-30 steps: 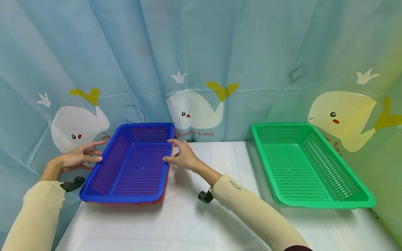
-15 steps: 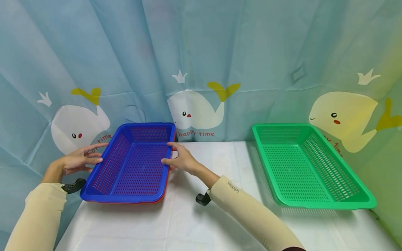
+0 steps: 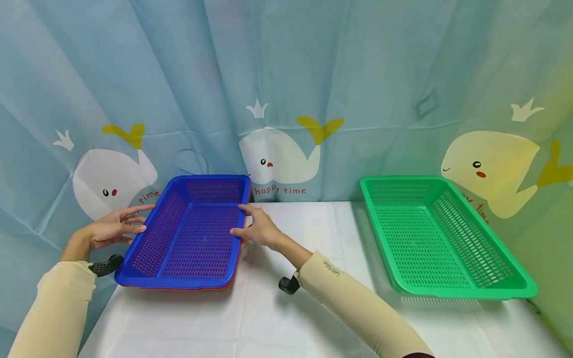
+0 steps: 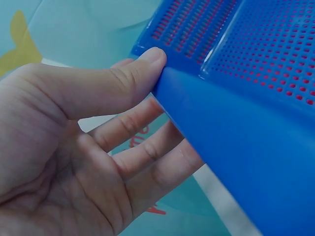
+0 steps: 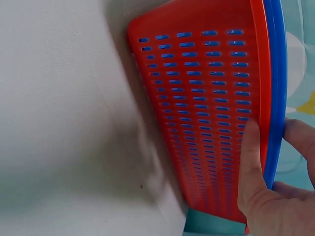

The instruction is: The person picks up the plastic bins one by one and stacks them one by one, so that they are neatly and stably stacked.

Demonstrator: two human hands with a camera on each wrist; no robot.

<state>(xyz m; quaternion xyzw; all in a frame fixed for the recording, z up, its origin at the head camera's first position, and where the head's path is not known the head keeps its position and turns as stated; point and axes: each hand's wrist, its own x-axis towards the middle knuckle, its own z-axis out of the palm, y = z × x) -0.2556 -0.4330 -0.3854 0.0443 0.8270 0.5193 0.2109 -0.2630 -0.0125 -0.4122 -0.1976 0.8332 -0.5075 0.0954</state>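
Observation:
A blue plastic basket (image 3: 179, 282) sits nested in a red basket (image 5: 216, 17) at the left of the table. My left hand (image 3: 109, 229) pinches the left rim, thumb on top and the other fingers reaching beneath it. On the right side, my right hand (image 3: 263, 226) grips the stacked rims. In the right wrist view one finger lies along the red wall below the rim, while the thumb and another finger touch the blue edge. Red shows through the holes of the blue basket.
A green basket (image 3: 447, 291) stands at the right of the table, with a clear, see-through basket (image 3: 447, 301) seemingly under it. White cloth (image 3: 309, 318) covers the table. Behind it hangs a blue curtain (image 3: 286, 64) with whale prints.
My right hand has lowered slightly and closed onto the rims. My left hand has shifted a little toward the left rim. The baskets look nearly unmoved.

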